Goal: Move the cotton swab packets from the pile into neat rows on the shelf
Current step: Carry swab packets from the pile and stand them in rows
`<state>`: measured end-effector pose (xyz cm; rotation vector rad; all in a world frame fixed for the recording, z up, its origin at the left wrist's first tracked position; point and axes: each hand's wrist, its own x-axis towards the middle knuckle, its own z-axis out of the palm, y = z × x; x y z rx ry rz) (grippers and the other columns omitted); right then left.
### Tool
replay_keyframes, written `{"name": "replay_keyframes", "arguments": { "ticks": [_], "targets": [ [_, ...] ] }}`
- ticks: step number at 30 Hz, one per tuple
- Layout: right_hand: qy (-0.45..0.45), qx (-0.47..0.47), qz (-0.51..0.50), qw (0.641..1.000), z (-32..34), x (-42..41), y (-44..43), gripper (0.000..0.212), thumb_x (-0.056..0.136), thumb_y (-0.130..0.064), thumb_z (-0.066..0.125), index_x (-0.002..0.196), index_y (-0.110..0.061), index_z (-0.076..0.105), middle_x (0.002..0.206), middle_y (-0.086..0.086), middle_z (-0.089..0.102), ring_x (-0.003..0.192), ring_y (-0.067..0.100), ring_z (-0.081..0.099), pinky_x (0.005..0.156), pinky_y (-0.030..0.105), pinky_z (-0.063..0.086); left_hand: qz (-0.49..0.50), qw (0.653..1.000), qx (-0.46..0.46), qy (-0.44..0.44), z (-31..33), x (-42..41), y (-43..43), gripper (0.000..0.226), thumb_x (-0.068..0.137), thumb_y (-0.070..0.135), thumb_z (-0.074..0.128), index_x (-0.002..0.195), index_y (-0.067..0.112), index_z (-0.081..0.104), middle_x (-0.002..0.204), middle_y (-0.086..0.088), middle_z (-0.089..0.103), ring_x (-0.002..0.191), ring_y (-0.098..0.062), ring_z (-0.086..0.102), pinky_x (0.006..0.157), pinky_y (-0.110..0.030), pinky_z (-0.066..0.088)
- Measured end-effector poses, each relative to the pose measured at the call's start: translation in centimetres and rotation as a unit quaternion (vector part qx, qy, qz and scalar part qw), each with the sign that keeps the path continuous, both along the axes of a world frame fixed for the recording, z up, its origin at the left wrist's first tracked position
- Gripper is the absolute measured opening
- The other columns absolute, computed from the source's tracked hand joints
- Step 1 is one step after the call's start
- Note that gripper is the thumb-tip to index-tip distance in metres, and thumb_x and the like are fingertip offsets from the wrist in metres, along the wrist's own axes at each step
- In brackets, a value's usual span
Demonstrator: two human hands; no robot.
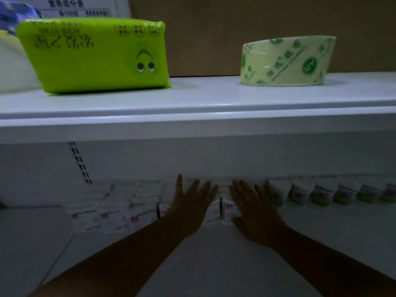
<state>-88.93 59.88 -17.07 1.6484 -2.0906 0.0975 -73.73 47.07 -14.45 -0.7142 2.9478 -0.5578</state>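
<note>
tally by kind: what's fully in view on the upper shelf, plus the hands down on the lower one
lime-green tissue pack: 1
roll of tape: 1
hands: 2 (left hand, right hand, both flat on the cotton swab packets)
total: 4

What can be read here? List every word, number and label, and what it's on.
"100": white printed sheet, top left; its Chinese characters are blurred.
"LY": round green logo on the tape roll; its other print is too blurred.
Green tissue pack: upside-down print, unreadable.
Cotton swab packets: print too small to read.
</note>
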Motion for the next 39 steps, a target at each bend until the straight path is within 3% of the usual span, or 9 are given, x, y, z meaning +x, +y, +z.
{"name": "replay_keyframes", "arguments": {
  "ticks": [6, 10, 17, 20, 22, 23, 25, 33, 39],
  "targets": [
    [-0.032, 0.056, -0.020, 0.998, 0.6, 0.7, 1.0, 0.090, 0.087, -0.066, 0.009, 0.134, -0.001, 0.050, 0.141, 0.027, 0.042, 0.129, 0.044, 0.042, 0.099, 0.070, 0.030, -0.018, 1.000, 0.020, 0.007, 0.3, 1.1, -0.2, 0.107, 0.084, 0.062, 0.051, 0.145, 0.018, -0.025, 0.156, -0.005, -0.024, 0.143, -0.026, -0.024, 0.102, -0.063, -0.023],
    [-0.021, 0.009, 0.039, 0.999, 2.7, 2.4, 1.1, 0.082, 0.091, -0.063, 0.016, 0.138, -0.001, 0.043, 0.146, 0.025, 0.035, 0.133, 0.041, 0.035, 0.104, 0.062, 0.029, -0.026, 0.998, 0.037, 0.041, 1.9, 3.8, -0.9, 0.086, 0.092, 0.063, 0.029, 0.147, 0.020, -0.021, 0.157, -0.003, -0.023, 0.141, -0.020, -0.028, 0.104, -0.053, -0.025],
    [0.081, 0.041, 0.214, 0.973, 6.7, 11.2, -3.7, 0.063, 0.094, -0.051, 0.021, 0.118, -0.015, 0.068, 0.129, 0.012, 0.060, 0.116, 0.025, 0.060, 0.093, 0.037, 0.049, 0.077, 0.994, 0.051, 0.060, 6.4, 19.0, -7.5, 0.069, 0.096, 0.057, 0.022, 0.152, 0.023, 0.001, 0.160, -0.001, -0.003, 0.146, -0.017, -0.013, 0.116, -0.038, -0.007],
    [0.059, 0.069, 0.239, 0.967, 7.9, 19.4, -7.8, 0.052, 0.081, -0.058, 0.052, 0.106, -0.017, 0.073, 0.118, 0.010, 0.067, 0.106, 0.023, 0.066, 0.081, 0.036, 0.055, 0.180, 0.979, 0.076, 0.049, 7.4, 29.0, -9.8, 0.067, 0.097, 0.056, 0.023, 0.152, 0.021, 0.006, 0.161, -0.003, 0.001, 0.147, -0.019, -0.008, 0.118, -0.040, 0.000],
    [0.060, 0.078, 0.247, 0.964, 8.0, 26.3, -10.5, 0.056, 0.090, -0.055, 0.036, 0.115, -0.018, 0.069, 0.130, 0.015, 0.058, 0.116, 0.025, 0.060, 0.103, 0.034, 0.039, 0.246, 0.965, 0.085, 0.040, 7.3, 35.8, -10.6, 0.067, 0.097, 0.057, 0.023, 0.152, 0.021, 0.008, 0.161, -0.002, 0.002, 0.147, -0.020, -0.007, 0.118, -0.042, 0.001],
    [0.044, 0.088, 0.279, 0.955, 7.4, 29.7, -11.9, 0.058, 0.095, -0.050, 0.025, 0.131, -0.017, 0.057, 0.146, 0.020, 0.037, 0.132, 0.028, 0.045, 0.115, 0.036, 0.014, 0.272, 0.957, 0.088, 0.037, 7.1, 39.1, -10.9, 0.068, 0.097, 0.057, 0.024, 0.152, 0.021, 0.009, 0.161, -0.003, 0.001, 0.147, -0.021, -0.006, 0.117, -0.043, 0.001],
    [-0.012, 0.130, 0.354, 0.926, 5.7, 36.2, -14.9, 0.055, 0.099, -0.041, 0.031, 0.150, -0.023, 0.022, 0.156, 0.012, -0.012, 0.147, 0.024, 0.001, 0.109, 0.032, -0.022, 0.306, 0.945, 0.103, 0.052, 6.7, 45.5, -11.2, 0.069, 0.096, 0.059, 0.026, 0.152, 0.020, 0.012, 0.160, -0.004, 0.003, 0.147, -0.024, 0.000, 0.117, -0.043, 0.005],
    [-0.029, 0.248, 0.425, 0.870, 4.1, 54.8, -20.0, 0.056, 0.090, -0.028, 0.049, 0.141, -0.014, 0.031, 0.160, 0.010, -0.002, 0.147, 0.025, -0.004, 0.119, 0.041, 0.003, 0.379, 0.905, 0.176, 0.075, 3.3, 62.9, -11.0, 0.069, 0.095, 0.062, 0.023, 0.151, 0.023, 0.013, 0.160, -0.002, 0.003, 0.147, -0.022, -0.001, 0.118, -0.047, 0.004],
    [-0.067, 0.212, 0.404, 0.887, 5.5, 57.5, -26.5, 0.059, 0.095, -0.037, 0.045, 0.148, -0.024, 0.023, 0.160, 0.001, -0.001, 0.147, 0.020, -0.002, 0.119, 0.036, 0.007, 0.396, 0.890, 0.196, 0.114, 2.0, 68.4, -14.5, 0.069, 0.095, 0.062, 0.024, 0.152, 0.026, 0.009, 0.161, 0.001, -0.002, 0.147, -0.019, -0.007, 0.118, -0.045, -0.001]
  ]
}}
